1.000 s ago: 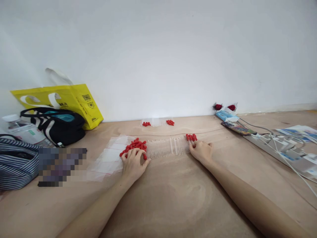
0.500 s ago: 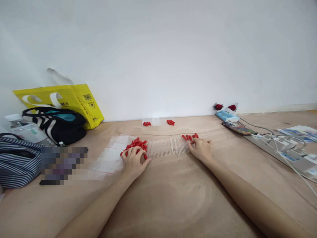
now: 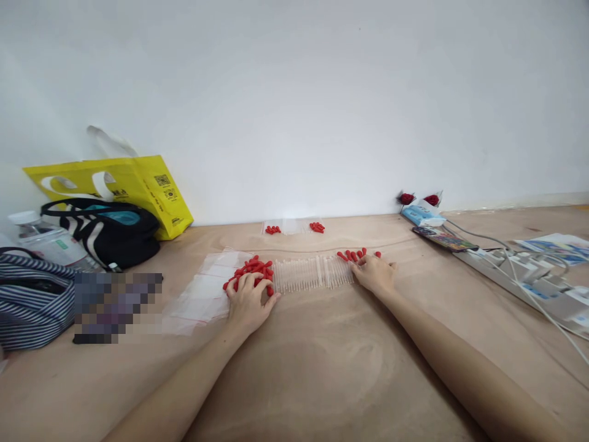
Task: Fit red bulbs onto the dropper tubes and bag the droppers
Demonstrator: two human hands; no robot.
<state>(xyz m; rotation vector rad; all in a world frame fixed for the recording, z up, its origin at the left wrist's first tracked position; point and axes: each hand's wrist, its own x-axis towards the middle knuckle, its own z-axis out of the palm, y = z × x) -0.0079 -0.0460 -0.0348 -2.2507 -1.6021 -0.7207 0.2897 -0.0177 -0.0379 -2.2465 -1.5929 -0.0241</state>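
Note:
My left hand [image 3: 251, 301] rests with spread, bent fingers on a heap of small red rubber bulbs [image 3: 254, 266]. To the right of the heap, several thin clear tubes [image 3: 299, 274] lie side by side in a row. At that row's right end, my right hand [image 3: 375, 274] lies low over the table, fingers apart and curved, the fingertips beside a short line of red bulbs [image 3: 353, 255]. One single bulb [image 3: 378, 253] shows just beyond its knuckles. The underside of both hands is hidden, so small pieces beneath them cannot be seen.
Clear zip bags [image 3: 205, 285] lie left of the heap. Near the wall, another clear bag [image 3: 294, 226] has red bulbs at both ends. A yellow bag [image 3: 177, 212], black pouch [image 3: 133, 236] and striped bag [image 3: 37, 301] stand left; a power strip [image 3: 529, 273] with cables lies right.
The bulbs by my right hand are more spread out, with one now lying farther right, apart from the others. My right hand has shifted barely; my left hand stays on the heap.

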